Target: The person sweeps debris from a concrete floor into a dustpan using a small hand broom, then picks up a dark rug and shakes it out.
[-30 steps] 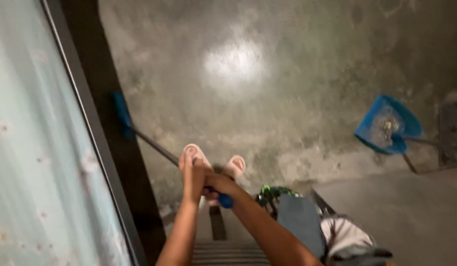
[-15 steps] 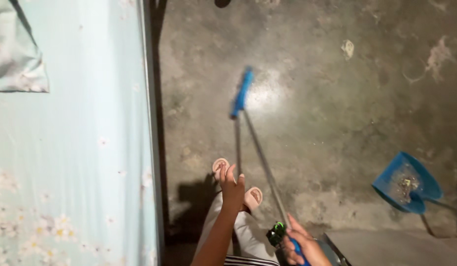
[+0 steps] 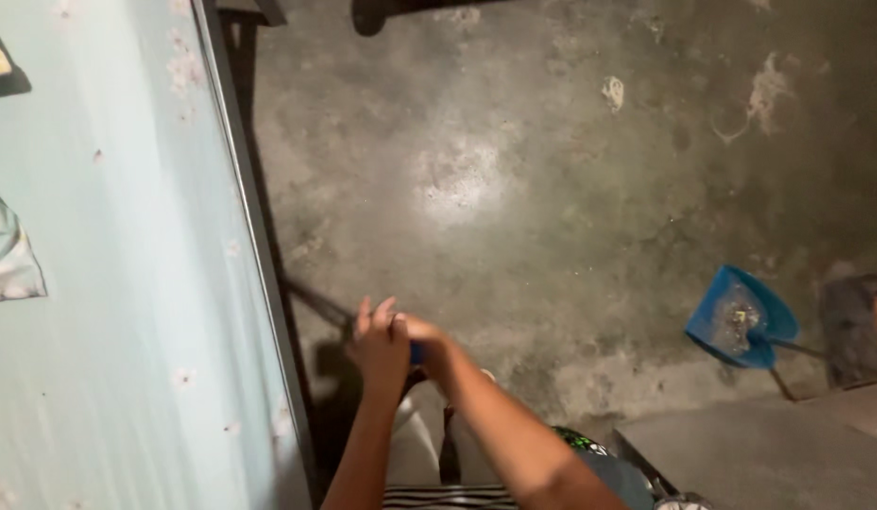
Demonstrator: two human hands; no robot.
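The left hand (image 3: pixel 380 342) and right hand (image 3: pixel 421 337) meet low over the concrete floor (image 3: pixel 514 189), both closed on the blue grip of a broom (image 3: pixel 317 302); its dark shaft slants left toward the bed (image 3: pixel 108 283); a blue dustpan (image 3: pixel 739 316) lies well apart, right.

Counts, head view:
- Hands: two, the left hand (image 3: pixel 380 346) and right hand (image 3: pixel 421 338), meeting on one broom handle (image 3: pixel 317 302).
- Blue dustpans: one (image 3: pixel 738 318), on the concrete floor (image 3: pixel 514 189).
- Beds: one pale blue floral bedsheet (image 3: pixel 108 283), with one dark frame edge (image 3: pixel 254 246).
- Debris scraps on floor: two pale bits (image 3: pixel 613 92), (image 3: pixel 767 90).
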